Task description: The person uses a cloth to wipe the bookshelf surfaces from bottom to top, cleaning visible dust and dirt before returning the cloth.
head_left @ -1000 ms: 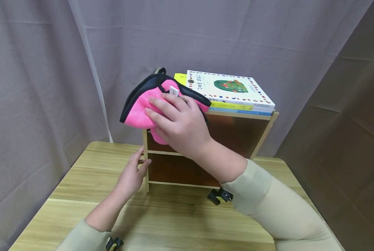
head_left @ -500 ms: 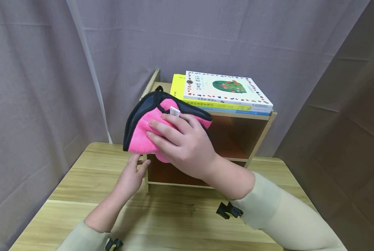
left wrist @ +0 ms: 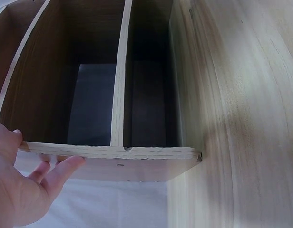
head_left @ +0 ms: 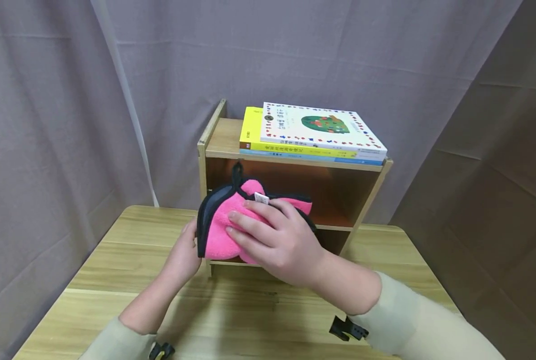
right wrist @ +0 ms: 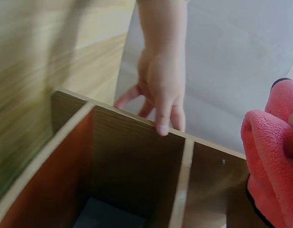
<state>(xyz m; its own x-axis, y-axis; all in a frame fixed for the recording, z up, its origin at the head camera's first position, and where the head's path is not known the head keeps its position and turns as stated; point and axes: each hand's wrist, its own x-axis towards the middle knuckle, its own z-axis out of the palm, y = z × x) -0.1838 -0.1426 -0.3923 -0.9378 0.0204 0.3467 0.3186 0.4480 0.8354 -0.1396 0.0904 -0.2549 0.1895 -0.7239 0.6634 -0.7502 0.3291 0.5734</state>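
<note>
A pink plush cloth (head_left: 223, 227) with black trim, a hanging loop and a small white tag is bunched in my right hand (head_left: 286, 245), in front of the small wooden bookshelf (head_left: 225, 137). The right wrist view catches only part of the pink cloth (right wrist: 270, 152) at its right edge. My left hand (left wrist: 23, 185) grips the front edge of the shelf's left side panel (left wrist: 103, 152), thumb on the inner side and fingers outside. In the head view the cloth partly covers the left hand (head_left: 182, 257) and the lower compartments.
Several books (head_left: 317, 130), the top one white with a green picture, lie stacked on the shelf's top board. The shelf stands on a wooden table (head_left: 268, 320). A grey curtain (head_left: 169, 65) hangs behind it.
My right hand has moved the cloth down and slightly right, from the shelf's top left to before its compartments. The left part of the top board has come into view. My left hand stays at the side panel.
</note>
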